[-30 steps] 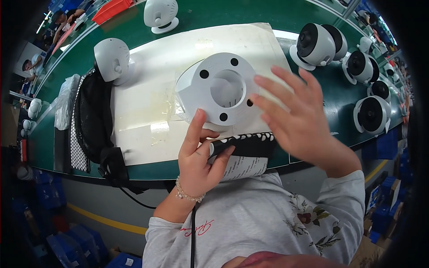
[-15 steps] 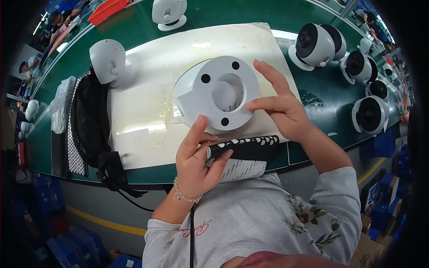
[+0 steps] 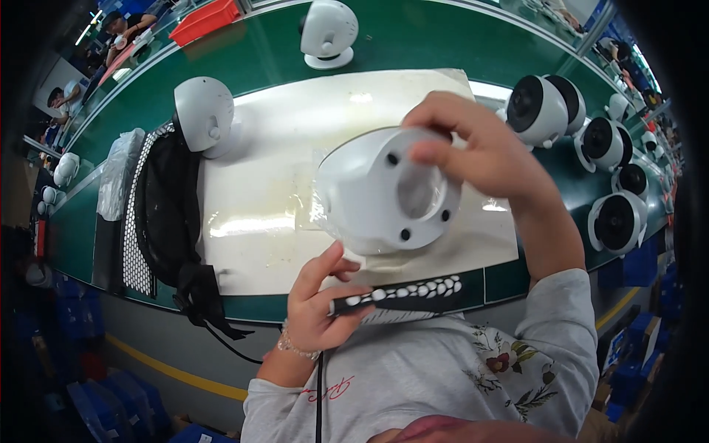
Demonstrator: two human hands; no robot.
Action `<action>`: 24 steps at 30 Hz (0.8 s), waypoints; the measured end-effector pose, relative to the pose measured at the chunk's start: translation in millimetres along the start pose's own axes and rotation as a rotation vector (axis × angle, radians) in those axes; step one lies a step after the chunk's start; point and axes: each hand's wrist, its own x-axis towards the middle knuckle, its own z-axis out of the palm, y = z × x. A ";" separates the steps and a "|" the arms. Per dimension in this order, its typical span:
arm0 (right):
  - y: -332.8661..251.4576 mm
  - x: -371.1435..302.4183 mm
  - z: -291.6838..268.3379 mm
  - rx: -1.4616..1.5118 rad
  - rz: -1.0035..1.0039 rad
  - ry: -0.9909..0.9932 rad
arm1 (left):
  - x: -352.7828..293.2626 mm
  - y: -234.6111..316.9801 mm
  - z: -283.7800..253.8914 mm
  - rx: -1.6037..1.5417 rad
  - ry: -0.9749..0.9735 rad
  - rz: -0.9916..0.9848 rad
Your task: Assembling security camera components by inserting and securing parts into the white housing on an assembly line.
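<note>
Cannot make out the right hand (image 3: 491, 151) sharply; cannot see most of its fingertips, lost behind the rim of the white device (image 3: 362, 192). Cannot see that device's downturned side, nor the end of the black white-spotted strip (image 3: 413, 292) inside the left hand (image 3: 321, 306). Cannot read the mostly covered paper (image 3: 402, 317). Cannot identify the tiny object near the upper-left co-worker (image 3: 131, 29).

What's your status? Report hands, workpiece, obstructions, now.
Right hand gripping white, rounded plastic housing, black-dotted ring base showing. Left hand at black strip with white honeycomb cells. Right hand covering part of base.
</note>
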 end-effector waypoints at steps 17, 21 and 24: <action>219.1 74.6 -24.7 -1.058 0.242 0.275 | 2.0 3.9 -29.1 -0.011 -0.066 -0.239; 204.9 82.6 -17.9 -0.936 0.302 0.264 | 3.5 1.7 -31.1 -0.006 -0.100 -0.266; 177.0 120.5 29.8 -0.738 0.298 0.102 | 2.7 1.6 -31.8 0.007 -0.098 -0.288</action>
